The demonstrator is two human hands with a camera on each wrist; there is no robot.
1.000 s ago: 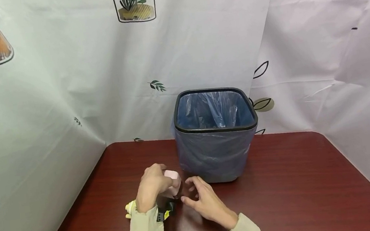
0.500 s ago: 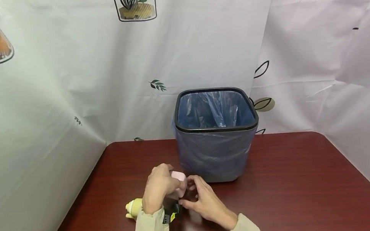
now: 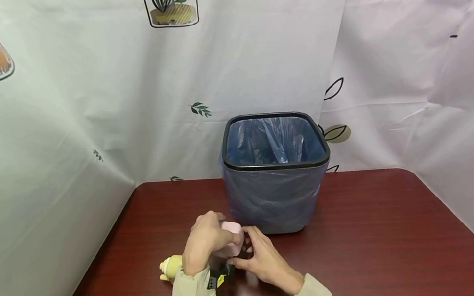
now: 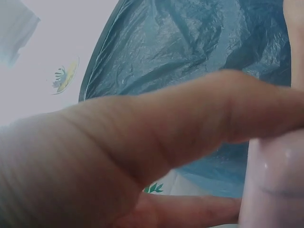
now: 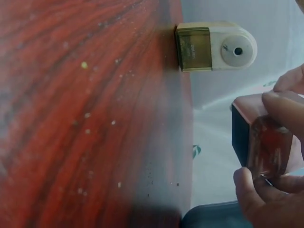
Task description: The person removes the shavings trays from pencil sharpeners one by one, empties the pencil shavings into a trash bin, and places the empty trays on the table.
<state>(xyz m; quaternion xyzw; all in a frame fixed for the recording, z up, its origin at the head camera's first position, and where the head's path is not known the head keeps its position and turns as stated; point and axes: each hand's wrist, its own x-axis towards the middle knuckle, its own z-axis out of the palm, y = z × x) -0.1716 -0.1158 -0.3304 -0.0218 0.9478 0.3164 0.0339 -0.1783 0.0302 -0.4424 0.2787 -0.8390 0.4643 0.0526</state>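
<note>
A pink pencil sharpener (image 3: 231,227) with a see-through brownish drawer (image 5: 270,147) is tipped above the table, in front of the bin. My left hand (image 3: 205,238) grips it from above, thumb and fingers on opposite sides. From the right, my right hand (image 3: 266,260) has its curled thumb and fingers at the drawer's edges, pinching it. In the left wrist view the left thumb crosses in front and the pink body (image 4: 278,175) shows at the right edge. A yellow pencil sharpener (image 5: 216,47) stands on the table, partly behind the left forearm in the head view.
A blue-grey waste bin (image 3: 269,196) with a black rim and plastic liner stands just beyond the hands. Small crumbs lie on the dark red table (image 5: 95,142). White printed cloth (image 3: 134,106) hangs behind and at the sides.
My left hand has moved right with the pink pencil sharpener, bringing it to my right hand. The right fingers have closed in on it. More of the yellow pencil sharpener shows than a second ago.
</note>
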